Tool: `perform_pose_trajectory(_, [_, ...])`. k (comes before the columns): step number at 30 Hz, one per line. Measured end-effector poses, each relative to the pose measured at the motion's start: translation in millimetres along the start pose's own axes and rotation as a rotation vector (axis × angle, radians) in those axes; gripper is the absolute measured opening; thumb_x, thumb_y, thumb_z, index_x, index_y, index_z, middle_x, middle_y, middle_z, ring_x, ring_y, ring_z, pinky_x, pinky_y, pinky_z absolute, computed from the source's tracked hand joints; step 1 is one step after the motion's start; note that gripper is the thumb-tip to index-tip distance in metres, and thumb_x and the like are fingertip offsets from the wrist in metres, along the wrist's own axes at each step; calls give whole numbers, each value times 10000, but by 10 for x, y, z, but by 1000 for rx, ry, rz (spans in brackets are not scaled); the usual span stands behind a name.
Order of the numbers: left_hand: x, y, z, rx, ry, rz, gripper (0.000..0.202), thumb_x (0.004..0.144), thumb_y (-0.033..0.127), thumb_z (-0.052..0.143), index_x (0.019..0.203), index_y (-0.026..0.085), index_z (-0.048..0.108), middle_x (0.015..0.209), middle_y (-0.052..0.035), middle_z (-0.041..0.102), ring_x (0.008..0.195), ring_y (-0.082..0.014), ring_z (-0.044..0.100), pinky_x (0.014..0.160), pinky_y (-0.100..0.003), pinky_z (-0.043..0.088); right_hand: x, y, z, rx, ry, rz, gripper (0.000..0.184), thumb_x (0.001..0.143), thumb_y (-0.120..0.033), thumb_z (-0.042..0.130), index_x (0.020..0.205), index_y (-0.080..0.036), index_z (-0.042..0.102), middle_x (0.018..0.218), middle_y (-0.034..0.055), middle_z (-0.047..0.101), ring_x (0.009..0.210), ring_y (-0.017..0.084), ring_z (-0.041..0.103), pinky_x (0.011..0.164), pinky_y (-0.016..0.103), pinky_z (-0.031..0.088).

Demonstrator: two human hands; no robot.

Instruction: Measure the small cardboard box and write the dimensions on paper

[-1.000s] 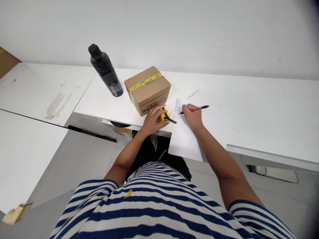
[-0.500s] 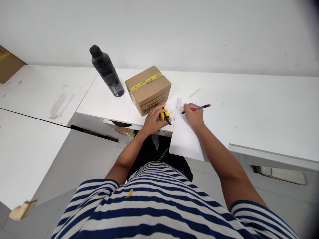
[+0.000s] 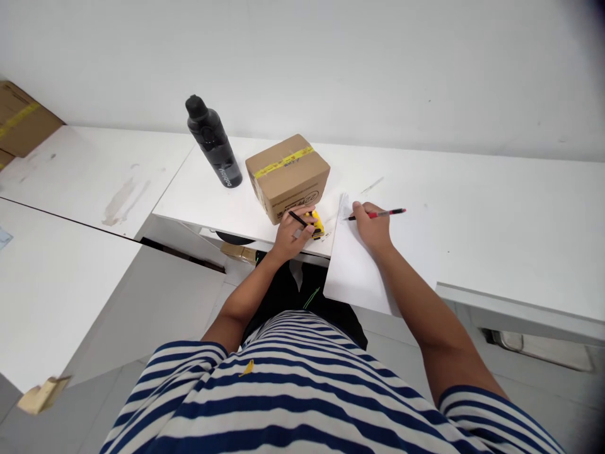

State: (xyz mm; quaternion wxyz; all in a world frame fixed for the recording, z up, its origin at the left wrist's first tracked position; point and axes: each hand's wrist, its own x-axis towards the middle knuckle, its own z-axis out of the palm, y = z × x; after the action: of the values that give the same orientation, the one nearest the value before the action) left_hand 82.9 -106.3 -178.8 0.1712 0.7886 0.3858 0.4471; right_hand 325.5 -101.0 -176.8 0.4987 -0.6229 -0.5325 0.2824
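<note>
Mid-frame, the left hand (image 3: pixel 289 236) has its fingers bent loosely round the yellow tape measure (image 3: pixel 318 222), likely to keep it by the counter (image 3: pixel 501 221) edge; a black strap (image 3: pixel 297 219) crosses them, so its full hold is hard to judge. Right of centre, the right hand (image 3: pixel 374 229) pinches the pen (image 3: pixel 385 214), slanted tip-down as suits writing on the paper (image 3: pixel 357 277). The cardboard box (image 3: pixel 288 171) blocks space above the left hand; the bottle (image 3: pixel 215 144) stands upper left.

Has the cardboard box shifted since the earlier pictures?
No; judged against the table seam and black bottle, the cardboard box shows no clear shift.
</note>
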Motion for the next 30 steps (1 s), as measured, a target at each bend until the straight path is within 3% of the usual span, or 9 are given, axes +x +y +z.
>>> perform_pose_trajectory(3, [-8, -31, 39, 16, 62, -1, 618, 1086, 645, 327, 1082, 224, 779, 1301, -132, 785, 1295, -255, 693, 1148, -549, 530, 40, 45, -29, -176, 164, -101, 322, 938, -524, 594, 796, -249, 683, 866, 48, 676, 798, 209, 592, 756, 364, 499])
perform_pose_trajectory(6, [18, -52, 50, 18, 22, 41, 619, 1086, 639, 332, 1064, 223, 790, 1266, -124, 801, 1266, -251, 710, 1127, -543, 552, 146, 147, -95, -321, 207, -160, 298, 918, -406, 571, 1088, -239, 751, 1144, 108, 663, 848, 223, 593, 781, 395, 504])
perform_pose_trajectory(10, [129, 9, -6, 82, 72, 64, 703, 1097, 644, 206, 961, 225, 755, 1030, -103, 821, 1105, -242, 746, 1047, -515, 585, 251, 220, -150, -456, 166, -30, 416, 870, -262, 548, 1239, -240, 739, 1089, 105, 630, 830, 228, 596, 758, 386, 495])
perform_pose_trajectory(14, [396, 260, -128, 159, 119, 110, 716, 1083, 668, 178, 868, 228, 700, 909, -128, 776, 953, -275, 721, 890, -501, 575, 204, -66, -222, -249, 1, -133, 480, 899, -381, 584, 1359, -275, 671, 1180, 96, 649, 846, 212, 615, 802, 396, 544])
perform_pose_trajectory(16, [573, 447, -237, 149, 25, 199, 703, 1085, 665, 182, 855, 230, 683, 860, -118, 751, 922, -274, 708, 865, -485, 562, 115, -344, -276, -103, -259, -197, 576, 893, -489, 636, 1438, -305, 605, 1290, 100, 667, 892, 216, 653, 812, 406, 576])
perform_pose_trajectory(18, [747, 646, -377, 115, -60, 280, 708, 1096, 643, 158, 847, 229, 675, 821, -101, 729, 899, -258, 700, 878, -465, 558, -11, -638, -321, 42, -637, -235, 744, 840, -554, 748, 1521, -368, 515, 1429, 89, 642, 1059, 246, 683, 856, 415, 604])
perform_pose_trajectory(20, [894, 835, -518, 64, -130, 335, 709, 1103, 635, 157, 849, 231, 682, 816, -82, 723, 884, -235, 699, 904, -439, 557, -146, -880, -338, 89, -844, -265, 902, 760, -545, 868, 1555, -401, 466, 1516, 76, 596, 1235, 286, 644, 945, 441, 604])
perform_pose_trajectory(26, [1095, 1150, -748, -98, -262, 348, 625, 1108, 622, 294, 871, 235, 723, 824, -48, 739, 891, -200, 706, 933, -389, 529, -315, -1033, -226, 91, -720, -149, 664, 700, -630, 917, 1202, -275, 665, 1110, 72, 707, 963, 276, 679, 806, 430, 609])
perform_pose_trajectory(30, [1093, 1144, -768, -139, -252, 286, 576, 1107, 581, 350, 869, 223, 734, 842, -48, 760, 898, -187, 701, 927, -368, 511, -281, -975, -211, 326, -764, -66, 642, 799, -742, 780, 1238, -289, 664, 1190, 55, 736, 1039, 262, 714, 895, 421, 607])
